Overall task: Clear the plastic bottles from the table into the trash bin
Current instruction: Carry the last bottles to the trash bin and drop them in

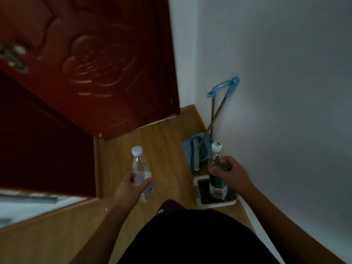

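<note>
My left hand [131, 185] holds a clear bottle [142, 174] with a pale cap; the fingers are curled round its middle, with the thumb across the front. This bottle is upright with a slight tilt and hangs above the wood floor [165, 149], well to the left of the bin [198, 189]. My right hand [232, 174] holds a second bottle [217, 172], which has a white-and-green cap and a dark green label; the fingers wrap round its upper body just below the shoulder. This second bottle is upright, and its lower half lies directly over the dark opening of the bin. I cannot tell whether its base touches anything inside. The bin is a small white-rimmed square container standing on the floor close to the white wall [285, 92]. Just beyond the bin, a blue dustpan [190, 147] rests on the floor with a brush [196, 159] laid in it, and the two thin handles [213, 119] lean against the wall, ending in a blue grip [224, 85]. A dark red carved door [95, 63] stands to the left. My dark clothing [190, 235] fills the lower centre of the view.
</note>
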Available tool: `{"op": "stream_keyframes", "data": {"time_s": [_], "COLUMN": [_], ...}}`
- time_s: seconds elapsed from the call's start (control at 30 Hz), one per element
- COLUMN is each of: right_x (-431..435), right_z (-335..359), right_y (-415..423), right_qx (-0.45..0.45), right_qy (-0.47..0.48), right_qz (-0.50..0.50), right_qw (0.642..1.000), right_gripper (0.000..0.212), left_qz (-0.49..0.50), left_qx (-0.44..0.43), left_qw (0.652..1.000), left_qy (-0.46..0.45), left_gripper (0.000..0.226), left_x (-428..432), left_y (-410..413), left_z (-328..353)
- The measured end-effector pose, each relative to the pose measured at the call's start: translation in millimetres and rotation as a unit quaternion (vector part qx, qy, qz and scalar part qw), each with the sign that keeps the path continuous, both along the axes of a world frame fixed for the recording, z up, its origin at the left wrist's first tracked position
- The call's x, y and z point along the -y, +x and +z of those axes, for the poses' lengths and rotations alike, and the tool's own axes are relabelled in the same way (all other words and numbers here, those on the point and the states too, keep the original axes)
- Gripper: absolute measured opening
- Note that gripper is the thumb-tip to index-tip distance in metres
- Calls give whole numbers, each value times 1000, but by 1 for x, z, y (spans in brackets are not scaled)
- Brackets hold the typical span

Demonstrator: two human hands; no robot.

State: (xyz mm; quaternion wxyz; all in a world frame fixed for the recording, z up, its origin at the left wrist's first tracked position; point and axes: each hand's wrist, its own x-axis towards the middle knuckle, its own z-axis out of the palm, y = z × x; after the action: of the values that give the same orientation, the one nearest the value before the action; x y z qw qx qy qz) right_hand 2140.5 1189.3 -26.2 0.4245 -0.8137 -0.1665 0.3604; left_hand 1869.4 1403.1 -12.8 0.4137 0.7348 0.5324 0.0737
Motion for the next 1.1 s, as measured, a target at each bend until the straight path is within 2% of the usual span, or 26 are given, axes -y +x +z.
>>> {"op": "stream_keyframes", "data": {"time_s": [0.13, 0.23, 0.4, 0.47, 0.57, 0.73, 0.83, 0.93, 1.1], "right_x": [-14, -16, -13, -14, -21, -25, -23, -25, -26], "right_z": [-7, -11, -25, -26, -32, -58, -93, -137, -221], "right_y": [15, 14, -25, -42, -71, -102, -111, -116, -116], "right_qx": [6, 6, -19, -34, -59, -96, -121, -130, -137], "right_qy": [-7, -39, -79, -85, -88, -86, -80, -69, -31], "right_qz": [-97, -200, -364, -404, -470, -534, -565, -581, -594], "right_qw": [995, 979, 928, 910, 877, 835, 812, 801, 792], "right_gripper": [39, 50, 59, 58, 54, 49, 58, 64, 54], "left_qz": [-112, -197, -366, -404, -460, -532, -558, -571, -569], "left_qx": [-10, -38, -100, -92, -87, -134, -146, -146, -143], "left_qw": [994, 980, 925, 909, 881, 827, 806, 793, 796], "left_qy": [-2, -11, -25, -42, -76, -121, -133, -154, -150], "left_gripper": [44, 47, 46, 51, 62, 67, 67, 69, 58], "left_x": [-62, -114, -173, -179, -171, -128, -97, -66, -30], "left_y": [65, 117, 202, 227, 259, 276, 272, 264, 257], "left_z": [-17, -29, -42, -45, -48, -71, -106, -148, -237]}}
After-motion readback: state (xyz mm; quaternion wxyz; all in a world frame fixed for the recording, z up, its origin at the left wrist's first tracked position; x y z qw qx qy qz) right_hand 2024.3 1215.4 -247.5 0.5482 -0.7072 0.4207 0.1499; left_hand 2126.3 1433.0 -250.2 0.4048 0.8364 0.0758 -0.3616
